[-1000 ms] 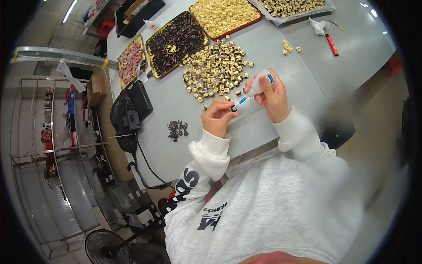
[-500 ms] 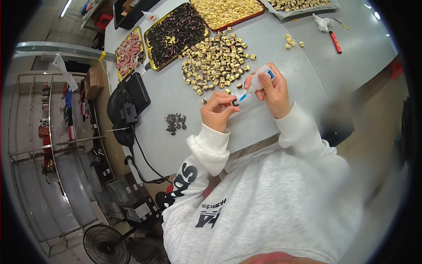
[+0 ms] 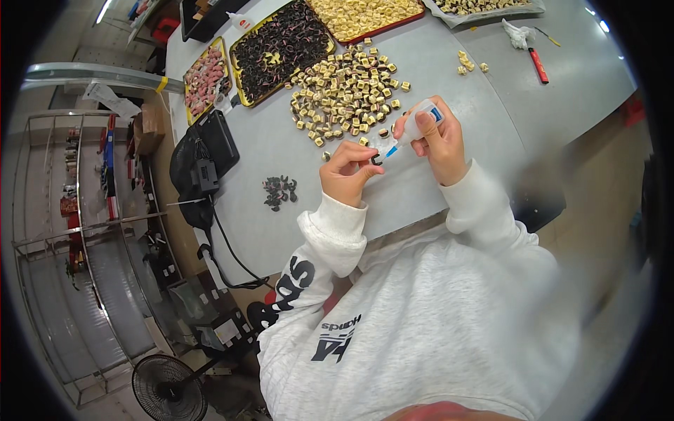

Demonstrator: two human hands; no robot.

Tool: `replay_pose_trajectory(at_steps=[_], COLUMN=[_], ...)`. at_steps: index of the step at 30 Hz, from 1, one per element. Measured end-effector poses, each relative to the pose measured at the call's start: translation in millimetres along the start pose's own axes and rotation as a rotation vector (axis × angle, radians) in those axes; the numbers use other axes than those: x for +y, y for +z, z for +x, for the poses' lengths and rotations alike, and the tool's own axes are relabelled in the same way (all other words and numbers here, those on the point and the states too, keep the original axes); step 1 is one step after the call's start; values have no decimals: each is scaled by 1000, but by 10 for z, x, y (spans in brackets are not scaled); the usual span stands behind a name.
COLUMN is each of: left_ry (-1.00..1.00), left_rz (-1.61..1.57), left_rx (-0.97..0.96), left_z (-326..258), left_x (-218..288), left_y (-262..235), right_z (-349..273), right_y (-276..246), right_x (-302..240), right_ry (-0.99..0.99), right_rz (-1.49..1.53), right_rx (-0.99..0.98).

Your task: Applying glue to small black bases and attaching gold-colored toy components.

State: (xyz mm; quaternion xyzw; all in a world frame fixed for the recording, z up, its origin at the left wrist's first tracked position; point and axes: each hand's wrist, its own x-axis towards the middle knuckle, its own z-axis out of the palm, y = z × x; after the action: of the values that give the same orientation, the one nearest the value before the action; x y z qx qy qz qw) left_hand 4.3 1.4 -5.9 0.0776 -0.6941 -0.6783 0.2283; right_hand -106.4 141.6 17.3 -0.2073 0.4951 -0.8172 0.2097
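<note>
Between thumb and fingers, my left hand (image 3: 346,173) pinches a small black C-shaped piece (image 3: 376,160). My right hand (image 3: 441,142) is wrapped round a white squeeze bottle (image 3: 423,123) with a blue label and a blue nozzle tip (image 3: 391,151). The bottle is tilted, its tip pointing down toward the black piece and very close to it; whether they touch I cannot tell. Just beyond both hands lies a heap of small gold-and-dark cube-like pieces (image 3: 344,91). To the left of my left hand, a small pile of black curved pieces (image 3: 280,191) rests on the grey table (image 3: 260,238).
Trays of black curved parts (image 3: 281,49), yellow pieces (image 3: 365,15) and pink pieces (image 3: 207,74) line the far side. At the left edge are a black device (image 3: 217,144) and a cable (image 3: 232,249). A red tube (image 3: 538,66) and crumpled tissue (image 3: 518,34) lie far right.
Both hands keep nearly the same place and hold. The bottle's tip sits slightly lower and further right relative to the table, still beside the black piece.
</note>
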Motion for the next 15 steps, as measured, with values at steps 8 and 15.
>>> replay_pose_trajectory(at_steps=[8, 15], left_ry=[4, -1], left_rz=[-3, -10], left_rx=[-8, -22], left_z=[8, -11], left_x=[-10, -8], left_y=[0, -10], right_z=[5, -16], right_y=[-21, 9], right_x=[23, 23], right_ry=[-32, -55], right_rz=[-20, -22], right_rx=[10, -7])
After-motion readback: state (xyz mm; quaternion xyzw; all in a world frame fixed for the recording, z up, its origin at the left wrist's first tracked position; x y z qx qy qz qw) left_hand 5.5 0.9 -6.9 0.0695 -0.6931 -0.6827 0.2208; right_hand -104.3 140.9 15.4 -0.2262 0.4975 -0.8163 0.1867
